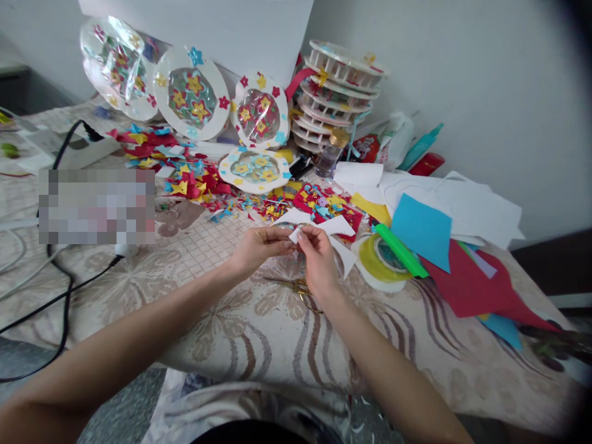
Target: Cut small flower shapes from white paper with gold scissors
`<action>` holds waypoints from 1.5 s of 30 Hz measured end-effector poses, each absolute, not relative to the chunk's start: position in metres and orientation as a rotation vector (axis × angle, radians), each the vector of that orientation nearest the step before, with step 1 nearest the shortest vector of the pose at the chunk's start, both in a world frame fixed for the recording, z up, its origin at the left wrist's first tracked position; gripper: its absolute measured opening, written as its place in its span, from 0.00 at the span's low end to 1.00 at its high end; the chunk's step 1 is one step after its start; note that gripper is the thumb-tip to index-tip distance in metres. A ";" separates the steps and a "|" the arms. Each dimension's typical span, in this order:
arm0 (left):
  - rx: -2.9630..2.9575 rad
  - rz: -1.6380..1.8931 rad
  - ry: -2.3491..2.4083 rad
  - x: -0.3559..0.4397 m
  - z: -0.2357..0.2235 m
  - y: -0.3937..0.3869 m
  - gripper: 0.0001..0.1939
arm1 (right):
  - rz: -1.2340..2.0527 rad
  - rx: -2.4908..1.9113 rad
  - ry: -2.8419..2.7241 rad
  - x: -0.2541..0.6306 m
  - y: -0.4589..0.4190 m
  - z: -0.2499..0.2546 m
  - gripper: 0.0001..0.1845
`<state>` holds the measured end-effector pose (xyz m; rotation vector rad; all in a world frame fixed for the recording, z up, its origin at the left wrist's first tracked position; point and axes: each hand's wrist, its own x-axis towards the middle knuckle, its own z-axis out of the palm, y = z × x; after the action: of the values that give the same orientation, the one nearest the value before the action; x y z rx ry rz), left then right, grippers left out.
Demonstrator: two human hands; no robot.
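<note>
My left hand and my right hand meet over the patterned cloth, fingers pinched together on a small white paper piece. Small gold-handled scissors lie on the cloth just below my right hand. White paper offcuts lie just beyond my fingers. A pile of red, yellow and blue paper scraps lies behind them.
Decorated paper plates lean on the wall, with a stack of plates and a small bottle beside them. Yellow tape rolls, a green tool, and blue and red paper sheets lie to the right. Black cable runs at left.
</note>
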<state>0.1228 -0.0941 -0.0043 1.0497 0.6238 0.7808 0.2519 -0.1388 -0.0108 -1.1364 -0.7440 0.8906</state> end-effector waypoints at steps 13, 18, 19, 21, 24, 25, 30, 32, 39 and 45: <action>1.039 0.783 0.698 0.120 -0.005 -0.090 0.17 | 0.915 -1.142 -0.881 0.250 -0.141 -0.011 0.12; 1.044 0.779 0.724 0.119 -0.003 -0.090 0.16 | 0.922 -1.151 -0.881 0.250 -0.142 -0.012 0.11; 1.042 0.775 0.721 0.119 -0.003 -0.090 0.16 | 0.924 -1.151 -0.880 0.250 -0.142 -0.012 0.11; 1.039 0.766 0.710 0.119 -0.003 -0.090 0.16 | 0.923 -1.150 -0.885 0.250 -0.141 -0.013 0.11; 1.046 0.767 0.693 0.118 -0.002 -0.090 0.16 | 0.917 -1.142 -0.889 0.250 -0.141 -0.014 0.10; 1.056 0.771 0.694 0.119 -0.002 -0.090 0.16 | 0.913 -1.138 -0.889 0.250 -0.141 -0.014 0.10; 1.144 0.807 0.749 0.119 0.003 -0.093 0.15 | 0.866 -1.155 -0.918 0.247 -0.143 -0.015 0.10; 1.161 0.820 0.743 0.119 0.005 -0.092 0.15 | 0.849 -1.151 -0.927 0.247 -0.144 -0.013 0.10; 1.192 0.815 0.661 0.116 0.006 -0.088 0.12 | 0.890 -1.090 -0.866 0.254 -0.143 -0.008 0.12; 1.207 0.802 0.663 0.116 0.009 -0.088 0.12 | 0.904 -1.101 -0.873 0.255 -0.141 -0.008 0.13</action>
<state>0.1158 -0.0885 0.0089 1.2065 0.6627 0.8021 0.2555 -0.1409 -0.0082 -1.1014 -0.8735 0.9037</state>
